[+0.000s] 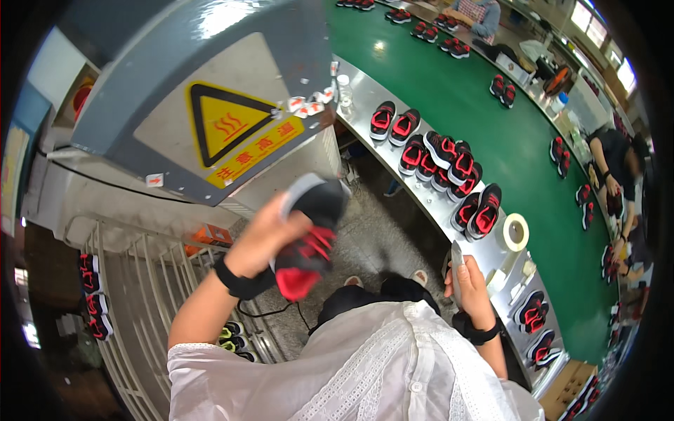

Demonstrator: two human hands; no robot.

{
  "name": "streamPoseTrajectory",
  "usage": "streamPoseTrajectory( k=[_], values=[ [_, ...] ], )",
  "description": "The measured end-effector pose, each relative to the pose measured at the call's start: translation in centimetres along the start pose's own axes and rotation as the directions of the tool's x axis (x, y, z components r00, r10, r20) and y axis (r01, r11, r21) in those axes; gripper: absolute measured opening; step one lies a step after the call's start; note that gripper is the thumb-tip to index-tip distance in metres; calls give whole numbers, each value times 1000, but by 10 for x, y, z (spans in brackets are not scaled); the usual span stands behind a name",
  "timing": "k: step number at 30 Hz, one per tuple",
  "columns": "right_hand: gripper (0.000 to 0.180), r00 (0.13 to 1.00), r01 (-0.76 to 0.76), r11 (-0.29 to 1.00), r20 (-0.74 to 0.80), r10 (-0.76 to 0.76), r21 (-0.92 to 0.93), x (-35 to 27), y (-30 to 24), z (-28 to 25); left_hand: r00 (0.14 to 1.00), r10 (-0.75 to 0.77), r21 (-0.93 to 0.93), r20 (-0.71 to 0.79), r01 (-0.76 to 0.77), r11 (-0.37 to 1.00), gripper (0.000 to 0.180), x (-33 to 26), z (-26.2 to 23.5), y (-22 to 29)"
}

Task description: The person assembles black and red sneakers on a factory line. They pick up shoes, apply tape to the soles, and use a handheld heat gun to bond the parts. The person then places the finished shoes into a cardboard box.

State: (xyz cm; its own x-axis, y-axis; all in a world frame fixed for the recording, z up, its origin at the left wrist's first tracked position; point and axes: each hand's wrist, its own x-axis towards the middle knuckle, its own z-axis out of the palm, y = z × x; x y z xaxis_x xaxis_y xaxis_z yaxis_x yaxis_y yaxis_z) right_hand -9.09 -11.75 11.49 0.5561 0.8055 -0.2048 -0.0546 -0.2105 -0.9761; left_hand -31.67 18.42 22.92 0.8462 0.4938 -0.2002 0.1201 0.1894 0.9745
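My left hand (261, 240) is closed around a black sneaker (324, 203) with red laces and a red lining. It is held up in front of the grey machine, its toe pointing away and its red opening toward me. The shoe is slightly blurred. Beside the metal ledge, my right hand (476, 293) grips a slim, pale, flat tool (457, 266) that stands upright; its exact kind does not show. Close to that hand, a roll of pale tape (516, 246) rests on the ledge.
Several black-and-red sneakers (440, 149) crowd the metal ledge (434, 208) along a green conveyor belt (449, 91). A grey machine (158, 91) with a yellow heat-warning sign stands at left. Below it is a metal rack (140, 309) holding shoes. Co-workers (618, 168) sit across the belt.
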Motion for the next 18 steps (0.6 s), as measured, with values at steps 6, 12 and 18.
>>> streamPoseTrajectory(
  k=[6, 12, 18],
  values=[
    [20, 913, 136, 959, 407, -24, -249, -18, -64, 2, 771, -314, 525, 555, -31, 851, 53, 5, 74, -58],
    [31, 893, 288, 747, 450, 16, -599, -34, -80, -6, 689, -362, 591, 628, -120, 798, 57, 17, 106, -60],
    [32, 906, 222, 744, 416, 81, -630, -35, -80, -18, 684, -375, 609, 625, -127, 783, 54, 23, 124, -67]
  ],
)
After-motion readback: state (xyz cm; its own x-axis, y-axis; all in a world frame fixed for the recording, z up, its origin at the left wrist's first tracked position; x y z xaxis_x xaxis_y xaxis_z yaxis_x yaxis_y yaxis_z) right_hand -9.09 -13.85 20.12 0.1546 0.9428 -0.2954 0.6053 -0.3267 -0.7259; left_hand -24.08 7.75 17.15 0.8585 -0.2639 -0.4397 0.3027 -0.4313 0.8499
